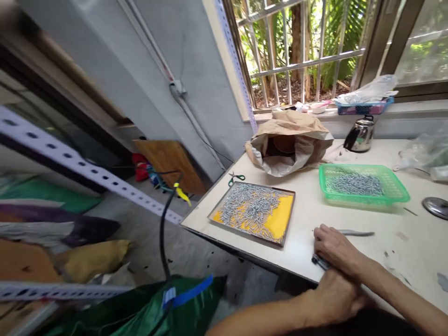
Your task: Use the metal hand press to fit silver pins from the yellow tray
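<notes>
At the table's front edge, my left hand [338, 296] is closed round a dark, shiny tool [320, 262], whose end pokes out beyond the fingers. My right hand [332, 242] rests just above it with its fingers curled; whatever they may hold is hidden. Beside the right hand lies a thin grey metal tool [357, 233]. To the left is a shallow tray [285, 219] with a yellow bottom, covered by many small silver screws [252, 207]. A green plastic basket [401, 189] farther back holds more such metal pieces.
An open brown paper bag [304, 135] stands behind the tray, near green-handled scissors [237, 177]. At the back right are a metal pot [364, 135], clear plastic bags [429, 149] and a round lid [436, 206]. A black cable [163, 233] hangs left of the table [301, 200].
</notes>
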`<state>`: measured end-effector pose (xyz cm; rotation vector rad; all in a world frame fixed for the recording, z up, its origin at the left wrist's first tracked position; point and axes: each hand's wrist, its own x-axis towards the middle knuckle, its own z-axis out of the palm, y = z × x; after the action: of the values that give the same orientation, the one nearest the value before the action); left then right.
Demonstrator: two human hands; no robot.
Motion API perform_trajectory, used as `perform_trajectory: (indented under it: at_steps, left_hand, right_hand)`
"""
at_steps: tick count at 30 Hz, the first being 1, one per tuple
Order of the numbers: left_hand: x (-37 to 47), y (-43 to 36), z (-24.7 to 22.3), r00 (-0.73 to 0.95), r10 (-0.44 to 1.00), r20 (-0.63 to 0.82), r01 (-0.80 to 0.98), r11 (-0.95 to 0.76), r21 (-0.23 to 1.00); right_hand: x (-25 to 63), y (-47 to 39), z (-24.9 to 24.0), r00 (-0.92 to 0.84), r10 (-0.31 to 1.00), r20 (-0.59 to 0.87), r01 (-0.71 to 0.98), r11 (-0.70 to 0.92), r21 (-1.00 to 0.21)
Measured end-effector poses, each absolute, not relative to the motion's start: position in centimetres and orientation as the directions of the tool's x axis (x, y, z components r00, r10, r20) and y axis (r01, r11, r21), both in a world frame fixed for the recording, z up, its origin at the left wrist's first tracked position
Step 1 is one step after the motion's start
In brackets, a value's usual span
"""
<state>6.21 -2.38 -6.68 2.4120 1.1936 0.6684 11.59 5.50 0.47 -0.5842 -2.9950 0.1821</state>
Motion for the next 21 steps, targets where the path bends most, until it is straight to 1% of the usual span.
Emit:
perform_trajectory:
  at_steps: [2,3,4,6,8,9,11,13,14,16,18,19,21]
  left_hand:
    - [6.3,-2.4,-7.1,0.562,0.780,0.275,0.658,-0.623,0.423]
    - [6.2,-2.6,-7.2,0.577,0.764,0.289,0.662,-0.644,0.382]
    - [5.9,-2.8,-7.2,0.589,0.747,0.308,0.659,-0.664,0.353]
    - [4.4,-3.4,-6.6,0.591,0.720,0.364,0.649,-0.692,0.317]
    - [1.3,-3.7,-5.3,0.534,0.736,0.416,0.685,-0.665,0.297]
    - [-0.7,-3.7,-4.4,0.472,0.773,0.423,0.740,-0.608,0.288]
    - [-5.3,-2.9,-2.5,0.255,0.880,0.400,0.883,-0.381,0.275]
    - [-9.6,-1.6,-1.0,0.021,0.942,0.336,0.955,-0.119,0.273]
    - [-11.3,-0.8,-0.5,-0.073,0.947,0.313,0.962,-0.016,0.272]
    - [-13.8,0.8,0.0,-0.144,0.956,0.256,0.963,0.075,0.260]
    - [-14.9,2.2,-0.2,-0.153,0.969,0.196,0.966,0.105,0.236]
    - [-15.1,2.8,-0.5,-0.152,0.974,0.167,0.969,0.114,0.217]
    - [-15.0,3.7,-1.0,-0.150,0.980,0.127,0.977,0.128,0.169]
  right_hand:
    - [11.0,6.0,-0.8,-0.919,0.377,0.117,0.367,0.925,-0.101]
    - [10.7,6.3,-1.2,-0.912,0.383,0.149,0.370,0.923,-0.110]
    - [10.5,6.5,-1.4,-0.904,0.389,0.177,0.368,0.919,-0.139]
    - [10.2,6.8,-1.0,-0.877,0.422,0.231,0.367,0.897,-0.248]
    - [10.3,7.4,0.3,-0.826,0.469,0.313,0.356,0.864,-0.355]
    - [10.5,8.0,1.3,-0.787,0.493,0.371,0.352,0.853,-0.386]
    - [11.2,10.0,3.5,-0.683,0.533,0.500,0.375,0.843,-0.386]
    - [12.3,12.9,5.4,-0.577,0.565,0.590,0.470,0.820,-0.326]
    - [12.9,14.4,6.1,-0.536,0.581,0.612,0.535,0.795,-0.286]
    - [14.3,17.0,6.7,-0.514,0.594,0.618,0.646,0.743,-0.177]
    - [15.5,18.0,6.2,-0.504,0.638,0.582,0.723,0.680,-0.119]
    - [16.0,17.6,5.5,-0.506,0.656,0.560,0.731,0.670,-0.125]
    - [16.8,15.5,3.4,-0.538,0.671,0.510,0.685,0.701,-0.200]
